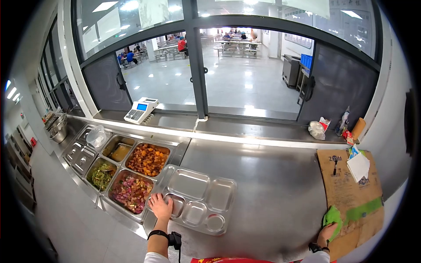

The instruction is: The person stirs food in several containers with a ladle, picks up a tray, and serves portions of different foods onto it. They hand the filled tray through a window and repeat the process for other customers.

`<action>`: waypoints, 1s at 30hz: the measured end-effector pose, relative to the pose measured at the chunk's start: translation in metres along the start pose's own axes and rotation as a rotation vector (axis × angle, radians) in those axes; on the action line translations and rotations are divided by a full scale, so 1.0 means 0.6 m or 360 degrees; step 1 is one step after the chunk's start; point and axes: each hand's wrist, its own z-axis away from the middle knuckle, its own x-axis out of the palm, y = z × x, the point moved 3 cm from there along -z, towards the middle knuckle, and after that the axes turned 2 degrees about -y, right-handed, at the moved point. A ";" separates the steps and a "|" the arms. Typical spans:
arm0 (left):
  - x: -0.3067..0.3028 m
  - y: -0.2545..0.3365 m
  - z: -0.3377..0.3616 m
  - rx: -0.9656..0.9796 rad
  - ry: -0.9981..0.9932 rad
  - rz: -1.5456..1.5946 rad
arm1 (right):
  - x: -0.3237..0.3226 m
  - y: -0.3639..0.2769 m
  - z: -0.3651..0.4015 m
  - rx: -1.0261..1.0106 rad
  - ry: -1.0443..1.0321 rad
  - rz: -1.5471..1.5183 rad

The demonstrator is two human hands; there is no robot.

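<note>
On the steel counter lies an empty compartment tray (188, 183), its left edge beside the food pans. My left hand (161, 206) rests on the tray's left side near a small compartment, fingers spread, holding nothing. At the lower right, my right hand (327, 232) is closed on a green cloth (333, 218), over the left edge of a flattened cardboard sheet (340, 188). Left of the tray are a pan of red onion and meat (130, 191) and a pan of orange and brown chunks (148, 159).
Further left are a pan of greens (101, 174) with a utensil and a pan of broth (119, 151). A white scale-like device (140, 110) stands on the window ledge. Papers (358, 165) and a black spoon (335, 166) lie on the cardboard. People sit beyond the window.
</note>
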 end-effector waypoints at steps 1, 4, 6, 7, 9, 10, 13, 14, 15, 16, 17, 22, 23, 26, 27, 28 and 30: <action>-0.001 0.000 0.001 0.0005 -0.0011 0.0010 | -0.003 -0.003 0.003 -0.0036 0.0084 0.0015; -0.007 0.005 0.002 0.0002 -0.0041 0.0033 | -0.016 -0.007 0.005 -0.0035 0.0062 0.0086; -0.003 0.004 0.001 0.0012 -0.0038 0.0023 | -0.019 -0.008 0.007 -0.0002 0.0025 0.0119; -0.002 0.003 0.001 0.0015 -0.0035 0.0017 | -0.019 -0.009 0.007 0.0011 0.0040 0.0127; -0.005 0.004 0.000 0.0010 -0.0049 0.0011 | 0.003 0.004 0.002 0.0000 0.0100 0.0097; -0.006 0.004 0.001 0.0006 -0.0056 0.0006 | 0.010 0.012 -0.001 -0.0022 0.0145 0.0064; -0.005 0.004 0.000 0.0000 -0.0057 -0.0005 | 0.018 0.011 0.002 -0.0042 0.0193 0.0068; -0.005 0.004 0.000 0.0003 -0.0051 -0.0003 | 0.015 0.012 0.002 -0.0040 0.0195 0.0088; -0.004 0.005 0.000 0.0007 -0.0047 -0.0001 | 0.005 0.004 0.002 0.0002 0.0109 0.0091; -0.005 0.005 0.001 0.0013 -0.0045 0.0002 | -0.006 -0.004 0.003 0.0045 0.0023 0.0094; -0.005 0.005 0.001 0.0008 -0.0063 0.0011 | -0.021 -0.015 0.008 0.0089 -0.0061 0.0098; -0.002 0.004 -0.001 0.0011 -0.0077 0.0006 | -0.026 -0.014 0.009 0.0003 -0.0023 0.0049; -0.002 0.004 -0.001 0.0018 -0.0078 0.0006 | -0.029 -0.016 0.011 -0.0006 0.0008 0.0029; 0.000 0.004 0.000 0.0024 -0.0061 -0.0007 | -0.032 -0.020 0.011 -0.0009 -0.0007 0.0013; -0.001 0.005 0.000 0.0017 -0.0066 -0.0013 | -0.031 -0.020 0.010 -0.0002 -0.0030 0.0025; -0.002 0.005 -0.001 0.0010 -0.0071 -0.0019 | -0.032 -0.020 0.009 0.0005 -0.0052 0.0038; -0.002 0.006 -0.001 0.0003 -0.0077 -0.0024 | -0.030 -0.018 0.008 -0.0006 -0.0045 0.0051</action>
